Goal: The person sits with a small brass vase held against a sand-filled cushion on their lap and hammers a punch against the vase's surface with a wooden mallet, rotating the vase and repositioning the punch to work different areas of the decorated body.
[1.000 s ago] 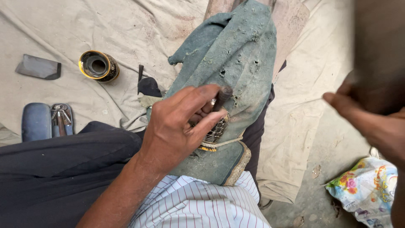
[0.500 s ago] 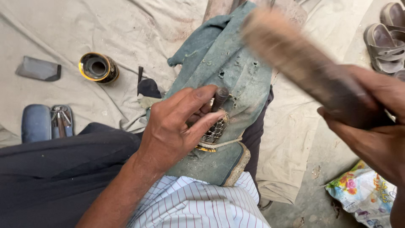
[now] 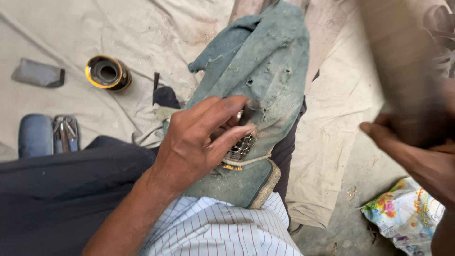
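Since half a second ago the brush (image 3: 403, 61) moves up and closer to the camera, and now it is only a brown blur at the top right; the left hand keeps its place on the lap.

From the left side, on the pale ground sheet (image 3: 71, 28), I see a dark flat piece (image 3: 39, 74), then a blue case (image 3: 34, 136) with metal tools (image 3: 65, 134) just beside it. A round open tin (image 3: 108, 72) with a yellow rim lies near, and a small dark tool (image 3: 156, 81) is to its right.

In the middle, a worn green cloth (image 3: 265, 61) covers the person's lap, with its long side running from the body away toward the top of the view. The left hand (image 3: 199, 142) presses down here, fingers half curled around a small thing with a woven metal look (image 3: 241, 148). This thing lies under the fingertips, at the near end of the cloth, against a pale-edged sole or pad (image 3: 265, 182). What it is exactly, I cannot tell.

The right hand (image 3: 417, 151) is at the right edge, well apart from the held thing and higher. It seems closed on the blurred brush, but the grip itself is not clear. So the held thing lies to the left and below this hand, and the left hand is the nearer one by far.

Low at the right, a colourful printed bag (image 3: 403, 213) lies on the ground.
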A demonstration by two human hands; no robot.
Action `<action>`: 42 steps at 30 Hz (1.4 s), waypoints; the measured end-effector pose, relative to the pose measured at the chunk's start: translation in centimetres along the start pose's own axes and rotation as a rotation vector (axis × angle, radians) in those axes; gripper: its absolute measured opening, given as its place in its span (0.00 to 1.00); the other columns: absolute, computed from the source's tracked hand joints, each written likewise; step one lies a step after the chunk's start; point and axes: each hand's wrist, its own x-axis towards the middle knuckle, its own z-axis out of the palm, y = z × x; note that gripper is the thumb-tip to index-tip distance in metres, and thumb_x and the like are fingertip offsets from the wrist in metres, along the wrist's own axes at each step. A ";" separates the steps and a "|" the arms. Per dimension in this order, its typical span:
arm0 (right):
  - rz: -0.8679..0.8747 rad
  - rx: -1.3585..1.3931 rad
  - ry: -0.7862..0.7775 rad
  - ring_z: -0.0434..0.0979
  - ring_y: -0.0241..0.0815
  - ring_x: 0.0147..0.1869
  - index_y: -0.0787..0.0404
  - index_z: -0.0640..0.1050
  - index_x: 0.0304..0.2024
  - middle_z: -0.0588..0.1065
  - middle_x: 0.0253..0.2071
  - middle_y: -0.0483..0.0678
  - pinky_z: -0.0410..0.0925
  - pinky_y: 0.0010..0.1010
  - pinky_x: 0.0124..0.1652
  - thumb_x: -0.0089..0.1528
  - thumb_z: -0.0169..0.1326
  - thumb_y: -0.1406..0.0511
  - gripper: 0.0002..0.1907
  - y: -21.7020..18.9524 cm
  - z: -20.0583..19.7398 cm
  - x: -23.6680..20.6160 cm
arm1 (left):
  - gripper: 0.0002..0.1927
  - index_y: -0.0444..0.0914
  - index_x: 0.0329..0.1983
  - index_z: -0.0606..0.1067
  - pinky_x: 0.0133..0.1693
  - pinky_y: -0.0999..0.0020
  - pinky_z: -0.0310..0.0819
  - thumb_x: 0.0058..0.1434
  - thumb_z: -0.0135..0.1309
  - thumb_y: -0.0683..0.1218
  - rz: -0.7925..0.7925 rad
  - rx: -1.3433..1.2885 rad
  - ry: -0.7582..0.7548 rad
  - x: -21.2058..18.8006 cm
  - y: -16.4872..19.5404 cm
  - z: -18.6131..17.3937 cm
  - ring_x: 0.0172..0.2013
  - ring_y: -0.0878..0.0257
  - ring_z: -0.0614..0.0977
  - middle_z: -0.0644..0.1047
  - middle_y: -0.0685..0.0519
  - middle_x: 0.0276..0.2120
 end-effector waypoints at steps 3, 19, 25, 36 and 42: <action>-0.035 -0.076 -0.007 0.76 0.36 0.32 0.64 0.80 0.55 0.75 0.32 0.47 0.68 0.29 0.34 0.53 0.65 0.72 0.26 0.6 0.2 -0.7 | 0.21 0.37 0.56 0.75 0.32 0.70 0.80 0.62 0.67 0.46 0.035 0.031 -0.011 0.2 0.1 -0.3 0.33 0.65 0.84 0.79 0.51 0.36; -0.063 -0.170 0.184 0.79 0.42 0.33 0.65 0.78 0.60 0.79 0.35 0.55 0.71 0.33 0.32 0.51 0.69 0.74 0.33 -0.9 1.8 -4.5 | 0.15 0.38 0.51 0.75 0.34 0.68 0.79 0.64 0.66 0.41 0.256 0.017 -0.007 -1.4 -0.4 -0.5 0.37 0.63 0.83 0.80 0.51 0.39; 0.338 0.785 0.298 0.78 0.37 0.35 0.66 0.63 0.71 0.76 0.38 0.49 0.75 0.29 0.35 0.58 0.62 0.75 0.39 5.9 11.8 -6.7 | 0.13 0.34 0.50 0.74 0.43 0.76 0.87 0.66 0.63 0.38 0.019 -0.185 0.314 -4.2 -1.5 -0.7 0.41 0.66 0.86 0.80 0.49 0.42; 0.387 0.567 0.075 0.76 0.46 0.63 0.52 0.76 0.61 0.71 0.66 0.49 0.78 0.36 0.41 0.49 0.63 0.74 0.36 6.9 22.2 -13.8 | 0.09 0.31 0.46 0.75 0.38 0.63 0.77 0.69 0.55 0.43 -0.075 0.076 0.271 0.4 2.6 2.1 0.35 0.58 0.81 0.78 0.48 0.38; 0.283 0.266 0.359 0.74 0.57 0.58 0.58 0.72 0.63 0.72 0.58 0.55 0.70 0.41 0.51 0.52 0.66 0.64 0.35 3.7 22.4 -11.6 | 0.09 0.31 0.43 0.71 0.47 0.47 0.70 0.67 0.51 0.43 0.122 0.380 0.162 1.4 5.6 5.1 0.40 0.44 0.74 0.73 0.41 0.39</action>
